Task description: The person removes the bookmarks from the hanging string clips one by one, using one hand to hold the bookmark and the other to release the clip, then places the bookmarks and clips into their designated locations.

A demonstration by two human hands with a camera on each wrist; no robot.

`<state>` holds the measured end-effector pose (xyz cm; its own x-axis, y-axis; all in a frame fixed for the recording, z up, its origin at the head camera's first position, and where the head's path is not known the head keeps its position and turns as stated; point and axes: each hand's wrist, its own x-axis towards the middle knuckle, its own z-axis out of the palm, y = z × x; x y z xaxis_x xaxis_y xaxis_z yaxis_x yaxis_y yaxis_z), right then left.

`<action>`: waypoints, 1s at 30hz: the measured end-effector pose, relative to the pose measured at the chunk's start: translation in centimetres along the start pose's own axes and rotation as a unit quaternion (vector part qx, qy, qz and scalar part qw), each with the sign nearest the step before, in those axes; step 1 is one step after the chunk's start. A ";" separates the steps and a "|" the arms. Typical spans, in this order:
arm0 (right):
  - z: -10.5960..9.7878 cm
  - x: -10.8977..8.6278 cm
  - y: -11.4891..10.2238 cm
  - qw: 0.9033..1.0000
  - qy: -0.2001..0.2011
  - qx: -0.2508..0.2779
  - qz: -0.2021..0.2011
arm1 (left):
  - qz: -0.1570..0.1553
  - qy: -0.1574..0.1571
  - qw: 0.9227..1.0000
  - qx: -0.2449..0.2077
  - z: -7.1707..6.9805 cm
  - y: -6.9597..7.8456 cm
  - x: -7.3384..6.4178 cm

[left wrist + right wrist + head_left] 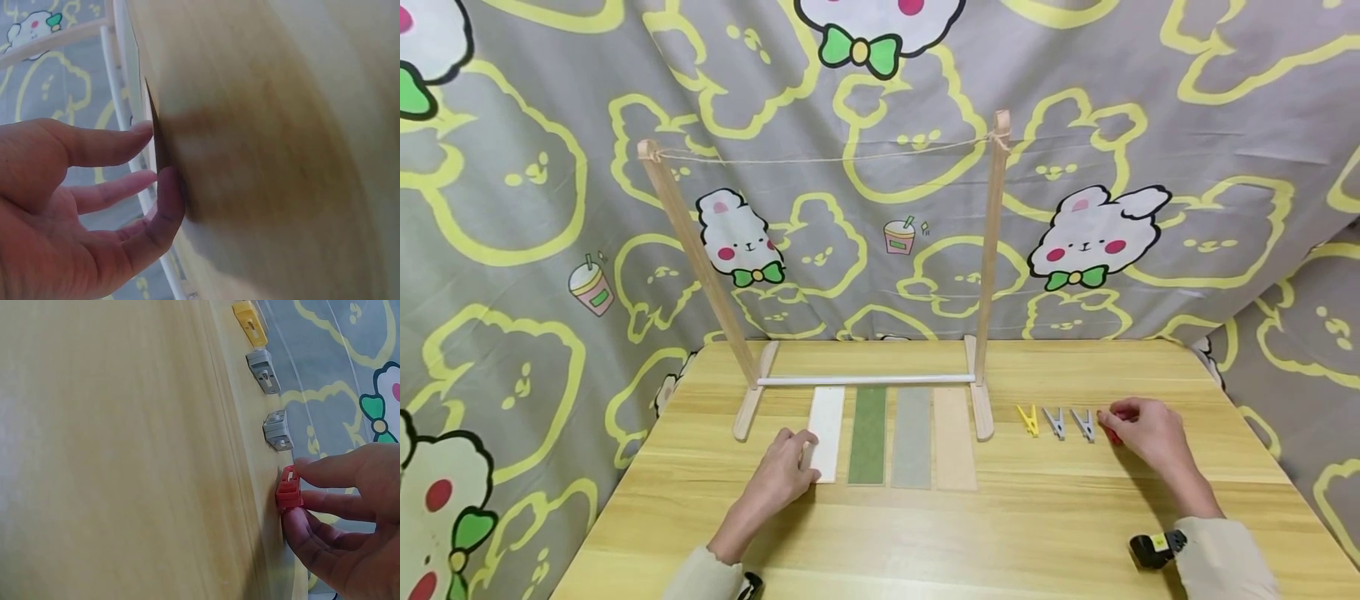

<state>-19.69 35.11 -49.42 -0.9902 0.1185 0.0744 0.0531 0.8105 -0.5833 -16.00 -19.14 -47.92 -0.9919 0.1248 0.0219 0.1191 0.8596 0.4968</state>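
Note:
My left hand (782,467) holds the left edge of a white rectangular strip (829,433) between thumb and fingers. In the left wrist view that strip (157,134) is seen nearly edge-on, tilted against the tabletop. To its right lie a green strip (868,437), a grey strip (912,440) and a beige strip (955,440). At the right, my right hand (1150,433) pinches a red clothespin (289,487) at the table surface. Beside it, in a row leftward, are two grey clothespins (1083,426) and a yellow clothespin (1028,421).
Behind the strips stands a wooden frame (990,250) with two uprights on flat feet. A string (820,159) is tied between its tops, and a white rod (865,380) joins the bottom. A patterned curtain (865,275) hangs behind the wooden table (925,542).

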 end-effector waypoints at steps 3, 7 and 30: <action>0.1 0.1 0.1 1.000 -0.004 0.002 0.003 | 0.001 -0.003 1.000 0.007 0.1 0.0 0.0; 0.0 0.3 0.5 1.000 -0.006 -0.002 0.003 | 0.002 -0.004 1.000 0.012 0.2 0.1 0.0; 0.1 -0.3 1.7 1.000 0.011 0.007 -0.002 | -0.003 -0.037 0.999 -0.037 -0.9 -0.5 0.3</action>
<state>-19.28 36.35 -50.50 -0.9872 0.1279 0.0955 0.0465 0.8028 -0.5944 -16.41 -20.03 -47.36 -0.9866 0.1574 -0.0436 0.1064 0.8220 0.5594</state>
